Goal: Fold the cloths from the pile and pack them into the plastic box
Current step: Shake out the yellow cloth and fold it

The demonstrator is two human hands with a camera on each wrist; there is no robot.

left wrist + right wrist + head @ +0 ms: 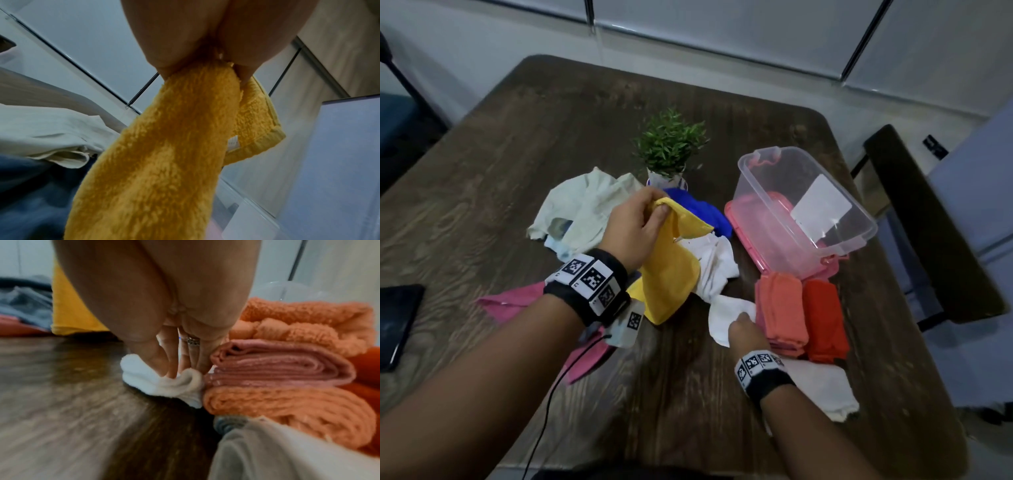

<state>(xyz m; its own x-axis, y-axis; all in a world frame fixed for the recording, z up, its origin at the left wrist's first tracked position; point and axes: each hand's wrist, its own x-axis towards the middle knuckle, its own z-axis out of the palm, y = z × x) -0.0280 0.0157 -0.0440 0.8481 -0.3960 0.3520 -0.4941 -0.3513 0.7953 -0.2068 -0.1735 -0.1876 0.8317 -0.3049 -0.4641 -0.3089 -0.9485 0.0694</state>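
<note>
Our left hand [635, 219] pinches the yellow cloth [671, 270], right hand [744, 330] pinches the white cloth [726, 313]; tugging it may topple the touching stack [782, 308].

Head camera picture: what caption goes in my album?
Left hand lifts a yellow cloth while right hand pinches a white cloth.

Likely home dining spot: dark wood table [551, 144], potted plant [669, 144], chair [928, 222], roller blinds [722, 20].
</note>
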